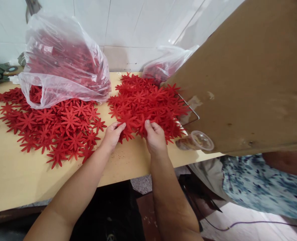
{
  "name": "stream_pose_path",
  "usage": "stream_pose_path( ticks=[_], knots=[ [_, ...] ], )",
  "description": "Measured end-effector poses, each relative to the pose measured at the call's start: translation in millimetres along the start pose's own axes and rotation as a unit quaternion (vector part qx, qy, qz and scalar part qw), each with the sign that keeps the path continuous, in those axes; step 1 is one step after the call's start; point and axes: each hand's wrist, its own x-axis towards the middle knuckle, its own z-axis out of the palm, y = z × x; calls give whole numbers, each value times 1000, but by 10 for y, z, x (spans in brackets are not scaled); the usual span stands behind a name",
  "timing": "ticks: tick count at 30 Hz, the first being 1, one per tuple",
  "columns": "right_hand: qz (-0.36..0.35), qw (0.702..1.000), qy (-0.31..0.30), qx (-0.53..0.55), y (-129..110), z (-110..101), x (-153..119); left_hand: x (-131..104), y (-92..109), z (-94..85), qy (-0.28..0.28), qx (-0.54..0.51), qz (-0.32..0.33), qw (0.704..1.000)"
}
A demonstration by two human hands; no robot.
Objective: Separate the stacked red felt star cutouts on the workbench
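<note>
My left hand (114, 133) is closed, thumb and index finger pinching the edge of a red flower cutout (127, 122). Beside it, my right hand (156, 136) is closed in a pinch on another red petal edge; whether that belongs to the same flower or a separate one I cannot tell. Both hands are at the front of a red flower pile (148, 97) made of thin, many-pointed pieces. To the left lies a second, wider heap of red flowers (70, 120), which neither hand touches.
A clear plastic bag (70, 63) full of red flowers rests behind the left heap, and a smaller bag (163, 65) stands at the back. A large brown board (251, 77) leans in from the right, near a tipped plastic cup (196, 140). Another person (264, 187) sits beyond it.
</note>
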Motion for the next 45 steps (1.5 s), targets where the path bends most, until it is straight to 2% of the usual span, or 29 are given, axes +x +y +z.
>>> stream_pose_path(
  ticks=[3, 6, 9, 13, 17, 25, 29, 34, 38, 45],
  knots=[
    [26, 998, -47, 38, -21, 12, -8, -2, 4, 2, -4, 1, 1, 1000],
    [47, 994, -69, 71, -64, 24, -21, -5, 8, 9, -4, -2, 0, 1000],
    [52, 994, -60, 75, -134, 36, 1, -3, 11, 16, 1, 0, -2, 1000],
    [17, 997, -59, 37, -261, 54, 127, 7, 7, 18, 15, 8, -6, 1000],
    [-19, 999, -26, 20, -332, 78, 321, 14, -4, 8, 19, 18, -4, 1000],
    [-76, 996, 51, 7, -304, 144, 631, 21, -28, 1, 11, 37, 2, 999],
    [-54, 998, 21, 9, -345, 165, 703, 5, -8, 18, 12, 40, 1, 999],
    [11, 998, -36, 44, -445, 184, 749, -10, 24, 37, 17, 44, -8, 999],
    [25, 999, -11, 38, -512, 218, 798, -3, 25, 43, 16, 42, -14, 999],
    [-27, 1000, 9, 12, -523, 259, 883, -11, 38, 44, 13, 56, -23, 998]
  ],
)
